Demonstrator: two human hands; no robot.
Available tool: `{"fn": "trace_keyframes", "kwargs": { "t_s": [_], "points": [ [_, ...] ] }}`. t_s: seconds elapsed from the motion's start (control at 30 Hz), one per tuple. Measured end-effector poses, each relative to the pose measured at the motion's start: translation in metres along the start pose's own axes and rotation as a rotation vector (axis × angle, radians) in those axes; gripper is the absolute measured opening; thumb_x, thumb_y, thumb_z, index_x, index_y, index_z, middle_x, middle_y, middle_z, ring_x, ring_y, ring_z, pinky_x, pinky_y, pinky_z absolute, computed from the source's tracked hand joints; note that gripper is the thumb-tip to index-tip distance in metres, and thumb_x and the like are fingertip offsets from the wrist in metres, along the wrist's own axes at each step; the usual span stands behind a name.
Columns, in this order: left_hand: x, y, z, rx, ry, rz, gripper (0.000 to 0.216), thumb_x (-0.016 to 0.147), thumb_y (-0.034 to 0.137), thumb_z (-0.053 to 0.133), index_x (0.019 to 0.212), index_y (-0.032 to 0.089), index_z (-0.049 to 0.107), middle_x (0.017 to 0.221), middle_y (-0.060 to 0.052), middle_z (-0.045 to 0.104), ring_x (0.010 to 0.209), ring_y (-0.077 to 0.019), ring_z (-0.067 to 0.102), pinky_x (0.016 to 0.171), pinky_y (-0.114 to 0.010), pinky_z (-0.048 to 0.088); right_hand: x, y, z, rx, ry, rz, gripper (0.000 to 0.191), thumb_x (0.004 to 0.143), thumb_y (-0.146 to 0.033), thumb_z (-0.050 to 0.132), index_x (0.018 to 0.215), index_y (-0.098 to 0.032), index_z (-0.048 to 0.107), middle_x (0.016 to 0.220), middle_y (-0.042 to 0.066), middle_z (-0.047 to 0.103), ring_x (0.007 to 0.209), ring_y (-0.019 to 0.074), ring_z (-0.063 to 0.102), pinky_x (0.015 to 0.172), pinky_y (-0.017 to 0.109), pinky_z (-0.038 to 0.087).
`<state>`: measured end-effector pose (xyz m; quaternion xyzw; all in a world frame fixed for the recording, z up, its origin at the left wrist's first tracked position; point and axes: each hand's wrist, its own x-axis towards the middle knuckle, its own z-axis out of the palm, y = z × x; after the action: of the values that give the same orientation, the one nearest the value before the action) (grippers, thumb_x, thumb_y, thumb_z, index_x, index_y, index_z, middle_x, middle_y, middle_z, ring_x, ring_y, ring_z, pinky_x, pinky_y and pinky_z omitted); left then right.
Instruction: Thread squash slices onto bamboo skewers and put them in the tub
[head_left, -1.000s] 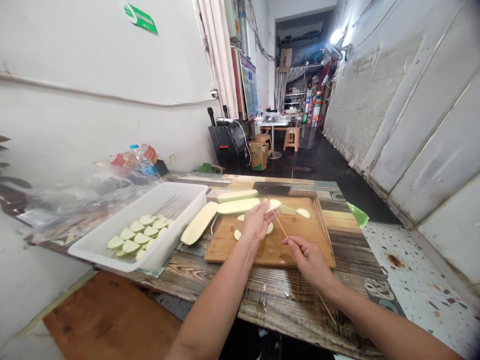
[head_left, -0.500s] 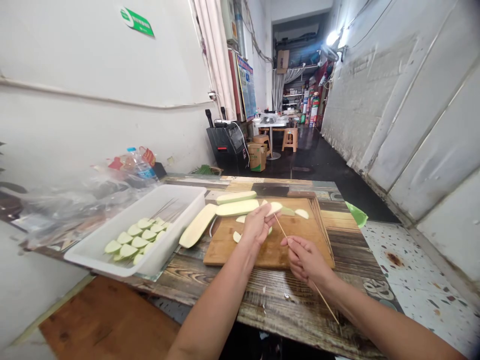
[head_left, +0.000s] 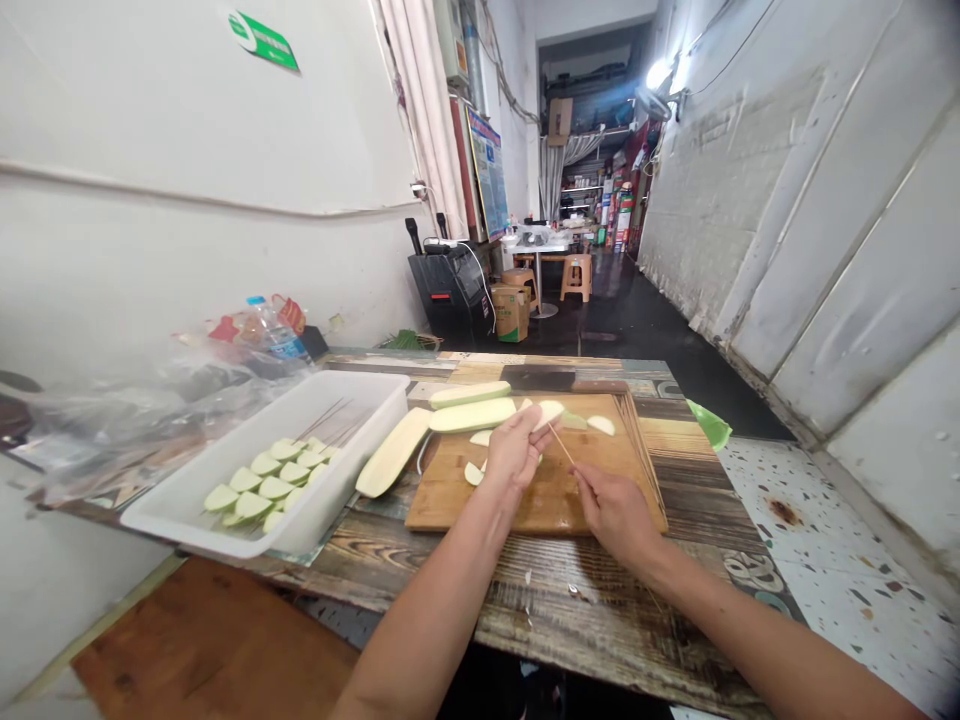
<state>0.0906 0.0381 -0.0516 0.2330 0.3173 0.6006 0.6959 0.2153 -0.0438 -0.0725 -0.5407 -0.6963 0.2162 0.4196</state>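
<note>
Over the wooden cutting board (head_left: 450,500), my left hand (head_left: 514,450) pinches a pale green vegetable slice (head_left: 549,411). A thin bamboo skewer (head_left: 561,444) is pinched in my right hand (head_left: 616,510), and its tip points up to the slice in my left hand. More slices (head_left: 474,472) lie on the board around my left hand. Long peeled vegetable halves (head_left: 472,414) lie at the board's far left edge.
A white plastic tub (head_left: 187,510) on the left holds several skewered slices (head_left: 271,480). A bundle of skewers (head_left: 643,445) lies along the board's right side. A green dish (head_left: 709,422) sits at the table's right edge. Plastic bags and a bottle (head_left: 266,330) crowd the left wall.
My right hand has slid forward along the skewer towards my left hand, so less of the skewer shows between them. The slice stays pinched in my left hand.
</note>
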Motion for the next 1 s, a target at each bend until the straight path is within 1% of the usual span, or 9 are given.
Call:
{"fn": "trace_keyframes", "kwargs": {
  "t_s": [0.03, 0.1, 0.17, 0.23, 0.3, 0.53, 0.7, 0.83, 1.0],
  "points": [
    [0.0, 0.0, 0.0, -0.002, -0.001, 0.001, 0.006, 0.076, 0.009, 0.058, 0.081, 0.007, 0.061, 0.088, -0.013, 0.068, 0.079, -0.0208, 0.066, 0.081, -0.036, 0.052, 0.001, -0.001, 0.001, 0.133, -0.023, 0.065, 0.025, 0.083, -0.032, 0.041, 0.08, -0.018, 0.062, 0.055, 0.002, 0.056, 0.048, 0.0135, 0.05, 0.049, 0.025, 0.04],
    [0.001, 0.0, -0.002, -0.004, 0.0, 0.0, 0.006, 0.075, 0.009, 0.059, 0.081, 0.007, 0.061, 0.088, -0.013, 0.068, 0.08, -0.0208, 0.066, 0.081, -0.036, 0.052, 0.002, -0.003, 0.003, 0.484, -0.108, 0.25, 0.024, 0.082, -0.038, 0.043, 0.083, -0.019, 0.058, 0.042, -0.007, 0.038, 0.033, 0.008, 0.033, 0.034, 0.02, 0.03],
    [0.002, -0.001, -0.003, 0.0, 0.003, -0.005, 0.007, 0.075, 0.009, 0.06, 0.082, 0.007, 0.061, 0.088, -0.013, 0.068, 0.079, -0.0204, 0.066, 0.081, -0.035, 0.052, 0.004, -0.003, 0.005, 0.832, -0.209, 0.412, 0.026, 0.08, -0.044, 0.048, 0.086, -0.02, 0.054, 0.039, -0.012, 0.024, 0.028, 0.0047, 0.016, 0.026, 0.016, 0.018],
    [0.003, -0.002, -0.003, 0.001, 0.003, -0.007, 0.009, 0.074, 0.01, 0.062, 0.082, 0.008, 0.061, 0.088, -0.012, 0.068, 0.08, -0.0204, 0.066, 0.08, -0.034, 0.052, 0.005, -0.003, 0.006, 1.071, -0.254, 0.479, 0.028, 0.075, -0.045, 0.056, 0.086, -0.02, 0.052, 0.039, -0.014, 0.022, 0.027, 0.0029, 0.011, 0.024, 0.015, 0.015],
    [0.002, -0.002, -0.003, -0.004, 0.0, -0.007, 0.011, 0.073, 0.01, 0.062, 0.083, 0.008, 0.061, 0.089, -0.012, 0.068, 0.081, -0.0207, 0.066, 0.081, -0.034, 0.052, 0.005, -0.004, 0.007, 1.167, -0.245, 0.494, 0.029, 0.071, -0.044, 0.061, 0.084, -0.019, 0.052, 0.038, -0.015, 0.024, 0.027, 0.0018, 0.011, 0.023, 0.013, 0.015],
    [0.001, -0.005, -0.003, -0.009, -0.003, -0.025, 0.011, 0.075, 0.009, 0.06, 0.086, 0.008, 0.06, 0.09, -0.011, 0.067, 0.082, -0.0207, 0.065, 0.079, -0.033, 0.052, 0.004, -0.012, 0.011, 0.985, -0.11, 0.494, 0.029, 0.072, -0.045, 0.058, 0.079, -0.019, 0.049, 0.035, -0.015, 0.027, 0.026, 0.001, 0.013, 0.022, 0.011, 0.016],
    [-0.004, -0.013, 0.001, 0.01, -0.032, -0.08, 0.007, 0.075, 0.01, 0.06, 0.081, 0.008, 0.061, 0.088, -0.013, 0.067, 0.081, -0.0204, 0.065, 0.079, -0.035, 0.052, 0.009, -0.011, 0.008, 0.93, -0.081, 0.466, 0.027, 0.075, -0.045, 0.054, 0.078, -0.019, 0.048, 0.034, -0.015, 0.027, 0.026, 0.0008, 0.013, 0.023, 0.011, 0.015],
    [-0.005, -0.021, 0.002, -0.003, -0.047, -0.078, 0.003, 0.074, 0.01, 0.061, 0.076, 0.008, 0.061, 0.085, -0.011, 0.067, 0.076, -0.0194, 0.065, 0.076, -0.034, 0.052, 0.01, -0.008, 0.008, 0.908, -0.077, 0.452, 0.029, 0.075, -0.047, 0.053, 0.077, -0.019, 0.047, 0.034, -0.015, 0.027, 0.025, 0.0013, 0.014, 0.024, 0.012, 0.015],
    [-0.008, -0.034, 0.006, 0.031, -0.071, -0.102, 0.006, 0.071, 0.009, 0.064, 0.076, 0.007, 0.063, 0.075, -0.008, 0.066, 0.059, -0.0101, 0.061, 0.06, -0.021, 0.05, 0.015, 0.002, 0.007, 0.865, -0.035, 0.42, 0.026, 0.078, -0.045, 0.05, 0.078, -0.019, 0.048, 0.036, -0.014, 0.028, 0.026, 0.0023, 0.017, 0.025, 0.013, 0.017]
  ]
}}
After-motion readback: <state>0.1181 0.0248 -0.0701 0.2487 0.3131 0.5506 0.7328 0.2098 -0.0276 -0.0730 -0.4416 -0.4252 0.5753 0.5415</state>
